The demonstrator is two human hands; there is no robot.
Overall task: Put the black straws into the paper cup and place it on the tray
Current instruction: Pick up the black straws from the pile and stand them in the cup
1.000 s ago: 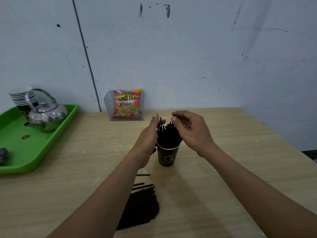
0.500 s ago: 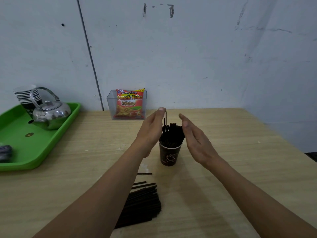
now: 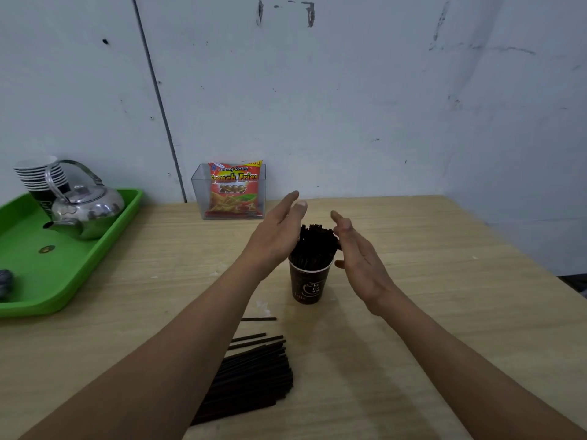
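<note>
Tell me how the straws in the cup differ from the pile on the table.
The straws in the paper cup stand upright, bunched; the pile on the table lies flat. The straws sit between the left hand and right hand; the pile lies nearer the camera. Both are thin and black.

Open wooden bench (image 3: 178, 281) runs from the dark paper cup (image 3: 306, 285) to the green plastic tray (image 3: 38, 274), whose far end a steel kettle (image 3: 90, 211) and stacked cups (image 3: 35, 177) crowd.

"Kentang Goreng French Fries 2000" on snack packet (image 3: 234, 190)
</note>
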